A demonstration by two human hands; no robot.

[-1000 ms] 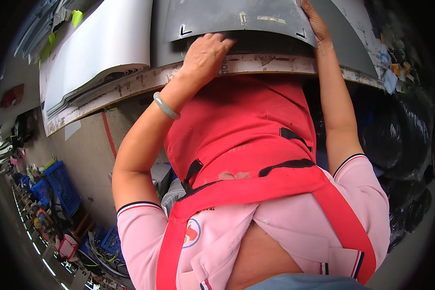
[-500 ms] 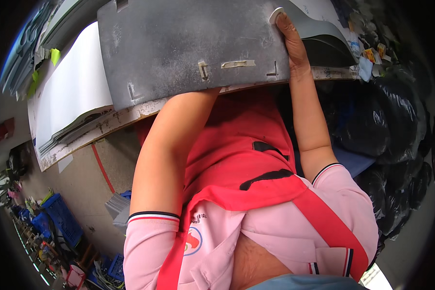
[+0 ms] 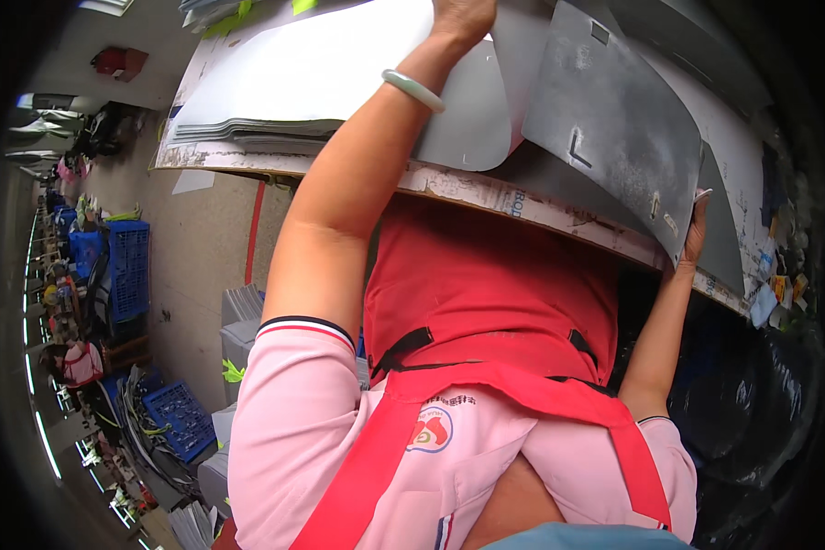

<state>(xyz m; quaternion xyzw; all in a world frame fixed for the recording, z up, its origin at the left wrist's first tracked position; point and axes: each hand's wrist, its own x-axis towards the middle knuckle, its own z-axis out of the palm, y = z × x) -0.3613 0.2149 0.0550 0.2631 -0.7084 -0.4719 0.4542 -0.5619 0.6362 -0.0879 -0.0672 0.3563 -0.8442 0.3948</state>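
Your table (image 3: pixel 481 191) spans the top of the frame, its worn pale edge slanting down toward the right. Below it, your red apron (image 3: pixel 495 284) fills the centre, over the pink shirt (image 3: pixel 293 422). Shiny black bags (image 3: pixel 742 394) sit at lower right. At upper left on the table lies a thick stack of white sheets (image 3: pixel 302 64). The dark grey panel (image 3: pixel 614 115) is at upper right, bowed and tilted, with a small square opening near its top and an L-shaped mark near its lower left corner. Between stack and panel, a smooth grey sheet (image 3: pixel 472 110) shows its rounded corner. A blue crate (image 3: pixel 129 266) stands at the left.

Your left hand (image 3: pixel 466 18) is at top centre, near the grey sheet; the top edge cuts off its fingers, so whether they grasp anything I cannot tell. Your right hand (image 3: pixel 696 234), at right, grips the panel by its lower right edge. A pale bracelet (image 3: pixel 413 90) circles your left wrist. By your right fingertips is a small white piece (image 3: pixel 703 194).
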